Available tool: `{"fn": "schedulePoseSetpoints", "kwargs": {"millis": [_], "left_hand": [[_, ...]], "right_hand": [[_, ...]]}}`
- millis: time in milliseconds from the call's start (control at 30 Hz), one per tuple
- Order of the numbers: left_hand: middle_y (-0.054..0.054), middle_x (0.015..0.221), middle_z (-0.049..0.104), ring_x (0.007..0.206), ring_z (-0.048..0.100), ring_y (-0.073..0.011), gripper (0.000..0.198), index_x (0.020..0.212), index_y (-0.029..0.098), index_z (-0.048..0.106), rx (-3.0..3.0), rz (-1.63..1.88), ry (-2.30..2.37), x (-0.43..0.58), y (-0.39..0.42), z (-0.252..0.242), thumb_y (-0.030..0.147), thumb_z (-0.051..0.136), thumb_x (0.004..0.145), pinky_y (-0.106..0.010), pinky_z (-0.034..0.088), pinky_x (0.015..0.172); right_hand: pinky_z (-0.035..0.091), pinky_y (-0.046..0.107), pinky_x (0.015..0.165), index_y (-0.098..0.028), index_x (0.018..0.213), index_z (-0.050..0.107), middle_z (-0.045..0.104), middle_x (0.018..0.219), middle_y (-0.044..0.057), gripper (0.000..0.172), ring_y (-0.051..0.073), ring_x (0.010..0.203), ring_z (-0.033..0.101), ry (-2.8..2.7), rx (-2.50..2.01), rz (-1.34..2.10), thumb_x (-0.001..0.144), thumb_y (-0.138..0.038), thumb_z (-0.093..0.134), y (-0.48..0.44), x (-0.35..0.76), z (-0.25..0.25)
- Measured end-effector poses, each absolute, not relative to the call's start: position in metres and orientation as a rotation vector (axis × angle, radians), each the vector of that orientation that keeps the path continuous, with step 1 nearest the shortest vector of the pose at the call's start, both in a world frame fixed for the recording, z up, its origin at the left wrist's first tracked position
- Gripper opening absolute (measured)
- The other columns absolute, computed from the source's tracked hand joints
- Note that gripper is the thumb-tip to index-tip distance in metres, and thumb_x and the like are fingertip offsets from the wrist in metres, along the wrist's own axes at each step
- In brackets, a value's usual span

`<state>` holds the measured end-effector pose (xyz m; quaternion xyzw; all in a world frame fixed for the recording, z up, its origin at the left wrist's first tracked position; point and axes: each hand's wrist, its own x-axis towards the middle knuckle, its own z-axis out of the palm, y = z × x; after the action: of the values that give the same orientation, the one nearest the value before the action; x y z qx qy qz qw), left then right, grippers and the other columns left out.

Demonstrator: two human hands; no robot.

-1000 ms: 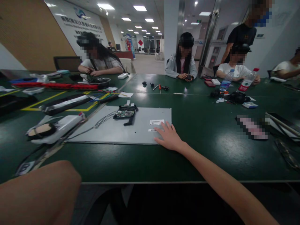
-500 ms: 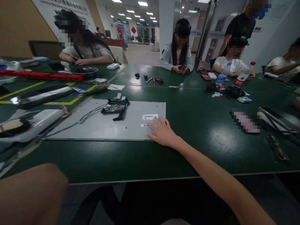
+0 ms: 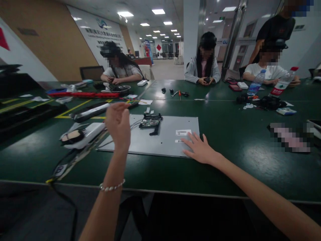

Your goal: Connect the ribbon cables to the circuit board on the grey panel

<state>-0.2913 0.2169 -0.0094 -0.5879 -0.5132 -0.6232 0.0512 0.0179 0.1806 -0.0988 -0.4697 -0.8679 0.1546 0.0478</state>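
Note:
My right hand [image 3: 200, 147] lies flat, fingers spread, on the right end of a thin grey panel [image 3: 147, 144], close to its white label [image 3: 183, 132]. Nothing is in that hand. A green circuit board in a black frame [image 3: 150, 122] rests on the panel's far side, with grey cables running left from it. Above the panel's left end, my left hand [image 3: 117, 125] is raised with loosely bent fingers, thumb apart from them. No object shows in it, though its palm is partly hidden.
To the left lie a white-wrapped item [image 3: 84, 135], a long black-and-silver part [image 3: 91, 112] and a red strip [image 3: 94, 95]. A screwdriver [image 3: 180, 95] lies across the table; bottles [image 3: 257, 83] and a phone [image 3: 289, 137] are on the right. Several people sit opposite.
My left hand has come into view and is up over the panel's left end. My right hand stays flat on the panel. The whole view has turned left.

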Motion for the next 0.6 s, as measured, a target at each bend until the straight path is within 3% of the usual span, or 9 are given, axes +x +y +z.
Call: {"fn": "schedulePoseSetpoints", "kwargs": {"millis": [67,233,400,600], "left_hand": [[-0.013,0.114,0.063,0.110,0.059,-0.0220,0.031,0.116,0.012,0.056,-1.823,-1.689,-1.854,-0.309,0.241,-0.023,0.017,0.056,0.085,-0.037,0.043,0.102],[-0.025,0.136,0.050,0.130,0.043,-0.0390,0.058,0.131,0.008,0.046,-1.532,-0.960,-2.607,-0.367,0.274,-0.057,0.026,0.062,0.078,-0.054,0.035,0.105],[-0.029,0.131,0.053,0.126,0.047,-0.0431,0.058,0.128,0.008,0.047,-1.504,-1.026,-2.739,-0.394,0.265,-0.076,0.031,0.063,0.077,-0.055,0.037,0.102],[-0.023,0.123,0.061,0.124,0.051,-0.0379,0.060,0.135,0.010,0.042,-1.550,-1.180,-2.667,-0.399,0.265,-0.078,0.027,0.059,0.080,-0.047,0.037,0.104]], "right_hand": [[0.001,0.066,0.111,-0.030,0.152,0.025,0.007,0.162,0.009,0.069,0.035,0.147,0.001,-2.655,-1.437,0.485,0.094,-0.066,0.022,0.178,0.027,-0.098],[-0.002,0.066,0.111,-0.033,0.152,0.023,0.004,0.163,0.006,0.068,0.035,0.147,0.001,-2.656,-1.459,0.531,0.093,-0.068,0.024,0.176,0.041,-0.101],[0.000,0.066,0.111,-0.033,0.151,0.026,0.006,0.162,0.006,0.068,0.034,0.147,0.002,-2.629,-1.433,0.563,0.092,-0.067,0.030,0.174,0.047,-0.104],[0.005,0.060,0.115,-0.032,0.146,0.038,0.017,0.161,0.005,0.064,0.032,0.147,0.012,-2.509,-1.351,0.757,0.090,-0.062,0.044,0.179,0.066,-0.100]]}}
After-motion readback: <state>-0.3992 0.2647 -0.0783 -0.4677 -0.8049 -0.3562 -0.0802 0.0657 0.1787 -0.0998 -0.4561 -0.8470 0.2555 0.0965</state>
